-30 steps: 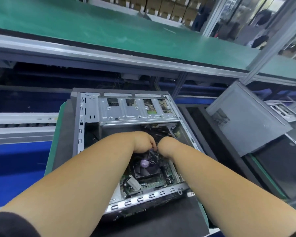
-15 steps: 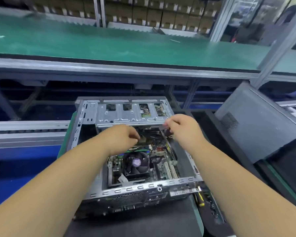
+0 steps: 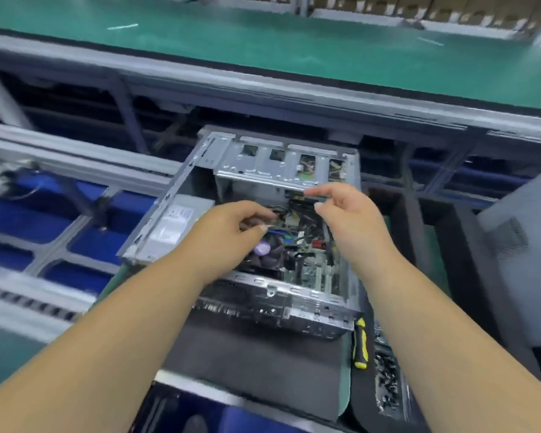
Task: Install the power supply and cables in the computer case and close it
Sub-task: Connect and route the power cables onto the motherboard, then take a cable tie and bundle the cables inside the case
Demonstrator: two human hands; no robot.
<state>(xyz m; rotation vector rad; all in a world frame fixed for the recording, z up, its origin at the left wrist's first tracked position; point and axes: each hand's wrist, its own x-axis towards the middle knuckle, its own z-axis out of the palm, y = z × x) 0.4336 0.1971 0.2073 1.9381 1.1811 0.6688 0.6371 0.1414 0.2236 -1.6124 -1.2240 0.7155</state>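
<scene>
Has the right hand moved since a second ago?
Yes. The right hand has lifted away from the fan, up toward the drive cage.

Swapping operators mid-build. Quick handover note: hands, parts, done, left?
Left hand: over the open computer case, fingers curled; it looks to pinch a cable, but blur hides it.
Right hand: raised beside the drive cage, fingers loosely open, holding nothing visible.
Power supply: already seated in the case's left bay.
Cables: loose bundle over the motherboard, routing unfinished.
Screwdriver: lying right of the case.
Left: finish the cables, then close the case.
</scene>
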